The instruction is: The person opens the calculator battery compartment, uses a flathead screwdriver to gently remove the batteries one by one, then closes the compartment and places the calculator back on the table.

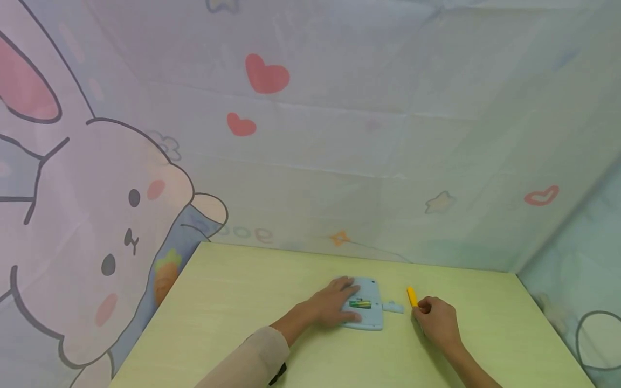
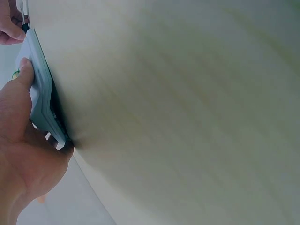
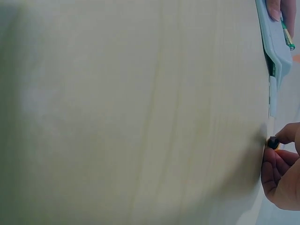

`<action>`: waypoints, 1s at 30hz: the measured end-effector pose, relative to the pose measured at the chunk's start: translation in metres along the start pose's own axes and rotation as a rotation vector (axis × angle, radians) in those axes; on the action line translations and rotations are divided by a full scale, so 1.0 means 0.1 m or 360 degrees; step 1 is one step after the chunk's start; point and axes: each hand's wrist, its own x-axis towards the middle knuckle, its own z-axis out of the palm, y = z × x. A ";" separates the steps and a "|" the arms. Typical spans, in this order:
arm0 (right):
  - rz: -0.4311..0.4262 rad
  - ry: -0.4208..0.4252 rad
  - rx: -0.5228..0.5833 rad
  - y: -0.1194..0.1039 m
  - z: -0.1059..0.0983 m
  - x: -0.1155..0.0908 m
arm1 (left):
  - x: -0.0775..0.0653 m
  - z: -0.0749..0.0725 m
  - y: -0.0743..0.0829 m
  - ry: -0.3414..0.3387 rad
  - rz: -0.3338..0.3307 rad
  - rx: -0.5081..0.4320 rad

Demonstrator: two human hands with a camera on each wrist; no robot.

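Observation:
A flat light-blue plastic device point(image 1: 371, 318) lies on the table, with a green-and-yellow battery point(image 1: 361, 304) showing on its upper face. My left hand point(image 1: 335, 304) grips its left side; in the left wrist view the thumb point(image 2: 26, 75) lies on top and the fingers curl at the edge. Against the device's right edge sits a narrow light-blue piece point(image 1: 393, 307). Farther right, my right hand point(image 1: 439, 320) pinches a screwdriver by its yellow handle point(image 1: 412, 296). Its dark end point(image 3: 273, 142) shows between thumb and fingers in the right wrist view.
The pale yellow-green table point(image 1: 233, 291) meets a printed cloth backdrop point(image 1: 330, 178) along its far edge. A rabbit picture point(image 1: 121, 226) covers the backdrop at the left. At the right hangs another cloth panel point(image 1: 597, 280).

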 end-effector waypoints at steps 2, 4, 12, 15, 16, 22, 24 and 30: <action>0.0000 0.0001 -0.0009 -0.01 0.00 0.00 | 0.01 0.01 -0.01 -0.0006 0.0006 0.0008; 0.0003 -0.0003 -0.0010 -0.01 -0.01 -0.01 | 0.02 0.01 -0.02 -0.0012 0.0009 0.0016; 0.0017 -0.0031 -0.0001 0.00 -0.01 0.00 | 0.01 0.00 -0.02 -0.0004 0.0022 0.0007; 0.0024 -0.0036 0.0008 0.01 -0.01 0.00 | 0.01 0.00 -0.01 -0.0003 0.0024 0.0003; 0.0027 -0.0035 0.0011 0.01 0.00 0.00 | 0.01 0.00 -0.01 -0.0004 0.0022 0.0003; 0.0063 -0.0039 0.0025 0.02 -0.01 0.00 | 0.01 0.00 -0.01 0.0001 0.0016 0.0009; 0.0066 -0.0036 0.0019 0.02 -0.02 0.00 | 0.01 0.00 0.00 0.0003 0.0013 0.0005; 0.0068 -0.0032 0.0026 -0.03 -0.04 -0.03 | 0.00 -0.01 0.00 0.0007 0.0010 0.0015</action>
